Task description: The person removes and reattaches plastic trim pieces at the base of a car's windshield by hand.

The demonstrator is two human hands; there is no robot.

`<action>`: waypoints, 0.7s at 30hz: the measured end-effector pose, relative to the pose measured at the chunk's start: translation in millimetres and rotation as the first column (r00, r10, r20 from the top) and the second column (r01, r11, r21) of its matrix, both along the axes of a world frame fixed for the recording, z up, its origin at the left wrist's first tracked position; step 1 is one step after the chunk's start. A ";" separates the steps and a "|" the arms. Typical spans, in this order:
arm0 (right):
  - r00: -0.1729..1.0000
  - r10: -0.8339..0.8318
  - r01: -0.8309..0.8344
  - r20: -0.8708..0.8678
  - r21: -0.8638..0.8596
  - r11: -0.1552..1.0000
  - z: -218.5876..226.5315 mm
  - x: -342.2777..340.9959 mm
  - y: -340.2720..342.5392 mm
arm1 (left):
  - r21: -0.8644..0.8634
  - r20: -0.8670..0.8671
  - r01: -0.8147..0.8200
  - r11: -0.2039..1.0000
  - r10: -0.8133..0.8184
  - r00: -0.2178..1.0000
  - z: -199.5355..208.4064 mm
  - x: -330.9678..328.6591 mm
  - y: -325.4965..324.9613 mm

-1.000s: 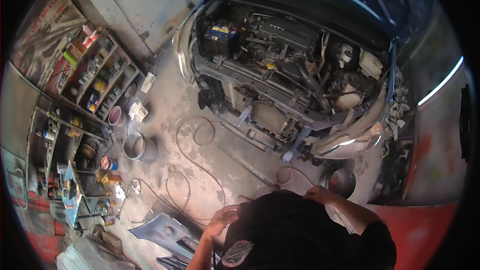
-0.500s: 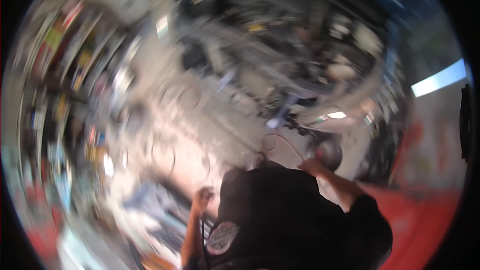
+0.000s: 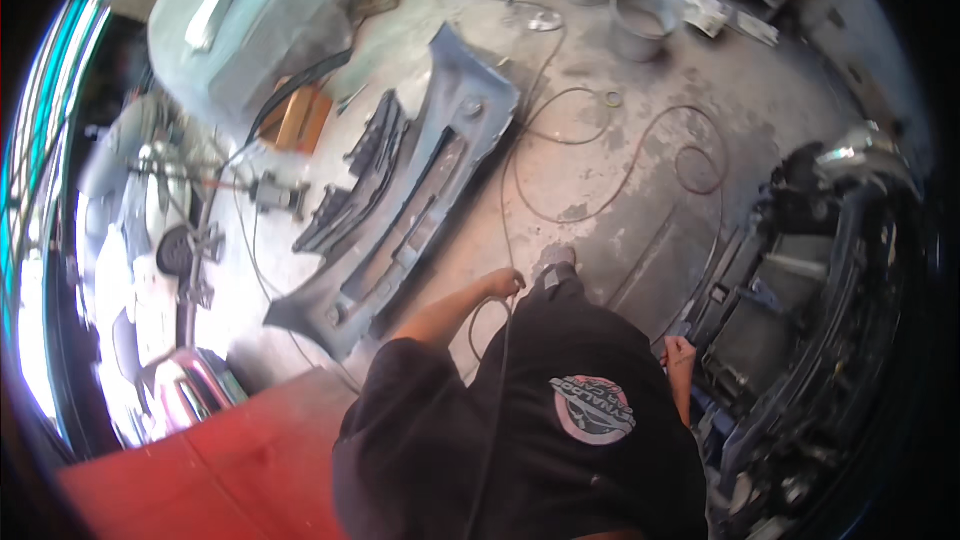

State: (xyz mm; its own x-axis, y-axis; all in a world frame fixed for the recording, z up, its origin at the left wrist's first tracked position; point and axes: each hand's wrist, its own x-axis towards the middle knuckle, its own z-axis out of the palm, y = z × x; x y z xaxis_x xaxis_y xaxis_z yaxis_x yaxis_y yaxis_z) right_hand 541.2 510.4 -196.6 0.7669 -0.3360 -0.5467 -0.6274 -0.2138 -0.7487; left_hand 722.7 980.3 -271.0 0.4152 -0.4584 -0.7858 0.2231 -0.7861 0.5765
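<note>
My left hand (image 3: 505,283) is in front of my body with its fingers curled in, closed around a thin hose (image 3: 508,230). The hose runs away along the floor in wide loops; a dark length of it hangs down across my black shirt (image 3: 600,380). Low at my right side, my right hand (image 3: 680,351) is closed, close to the car's open front end (image 3: 790,320). Whatever is in those fingers is hidden, though the reddish hose line (image 3: 721,210) comes down towards them. A grey bumper cover (image 3: 440,180) lies on the floor ahead and left of me.
Black grille pieces (image 3: 355,185) lie beside the bumper. Behind them are a cardboard box (image 3: 298,118) and a sheet-covered car (image 3: 270,20). A grey bucket (image 3: 640,25), several cans and a shelf stand at the back. A red panel (image 3: 230,470) is at lower left; a metal stand (image 3: 195,260) rises at left.
My view has swung round: the car's open front was ahead and is now at my right. The bumper and hose loops have come into sight. The earlier picture is blurred.
</note>
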 end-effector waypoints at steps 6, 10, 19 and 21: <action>0.838 0.546 -0.545 -0.019 -0.092 0.833 -78.1 28.2 -52.1 | -0.095 -0.034 -0.342 0.935 0.340 0.940 -23.4 5.5 -7.4; 0.756 0.654 -0.652 -0.037 -0.141 0.745 -132.9 57.1 -89.2 | -0.149 -0.031 -0.485 0.862 0.486 0.873 -24.7 7.5 4.2; 0.762 0.572 -0.577 -0.304 0.082 0.812 -14.5 303.0 -62.9 | 0.219 -0.359 -0.399 0.890 0.454 0.816 -16.9 -30.1 4.2; 0.782 0.593 -0.569 -0.191 0.168 0.805 -15.8 353.3 -72.5 | 0.228 -0.382 -0.329 0.916 0.395 0.835 -29.6 -8.2 -6.7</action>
State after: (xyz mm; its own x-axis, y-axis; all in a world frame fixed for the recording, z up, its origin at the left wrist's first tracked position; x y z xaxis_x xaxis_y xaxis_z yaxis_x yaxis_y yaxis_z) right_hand 894.5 437.9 -212.4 0.6526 0.1966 -0.7317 -0.5589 -0.5272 -0.6401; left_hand 714.6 973.6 -300.5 0.1514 -0.2049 -0.9670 0.6991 -0.6694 0.2513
